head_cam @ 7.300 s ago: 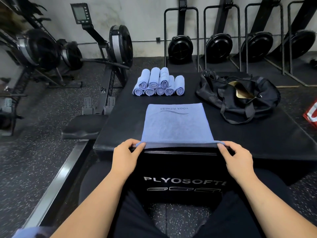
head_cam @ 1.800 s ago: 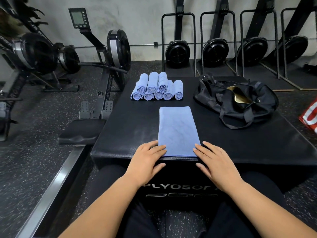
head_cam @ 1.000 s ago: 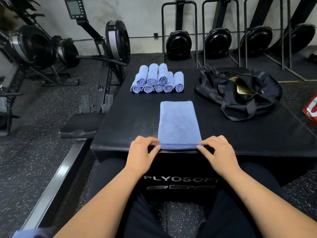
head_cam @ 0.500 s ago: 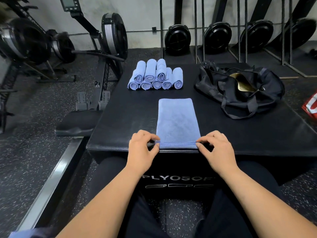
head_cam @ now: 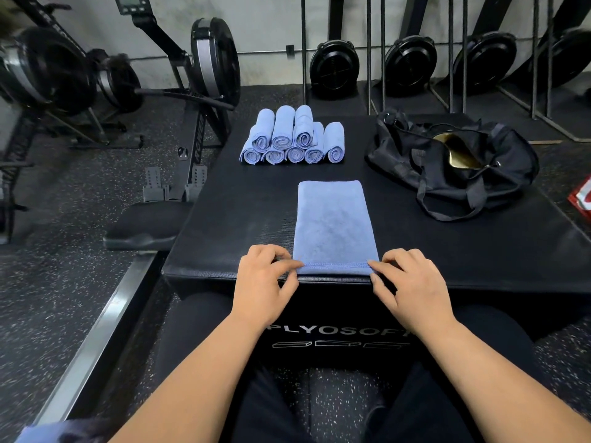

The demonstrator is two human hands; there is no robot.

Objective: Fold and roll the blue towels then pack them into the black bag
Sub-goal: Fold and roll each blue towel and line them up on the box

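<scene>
A blue towel (head_cam: 332, 225), folded into a narrow strip, lies lengthwise on the black plyo box (head_cam: 243, 215), its near hem at the front edge. My left hand (head_cam: 265, 282) pinches the hem's left corner between thumb and fingers. My right hand (head_cam: 407, 284) pinches the right corner the same way. Several rolled blue towels (head_cam: 292, 139) are stacked in two layers at the box's far side. The black bag (head_cam: 454, 161) sits at the far right, unzipped, with a gold lining showing inside.
Rowing machines (head_cam: 204, 68) stand on the speckled floor to the left and along the back wall. A rower rail (head_cam: 96, 330) runs beside the box's left side. A red object (head_cam: 583, 196) lies at the right edge. Blue cloth (head_cam: 38, 431) shows at the bottom left.
The wide towel has been folded into a narrow strip. My hands went from lying flat beside it to pinching its near corners, and the hem is now slightly curled up.
</scene>
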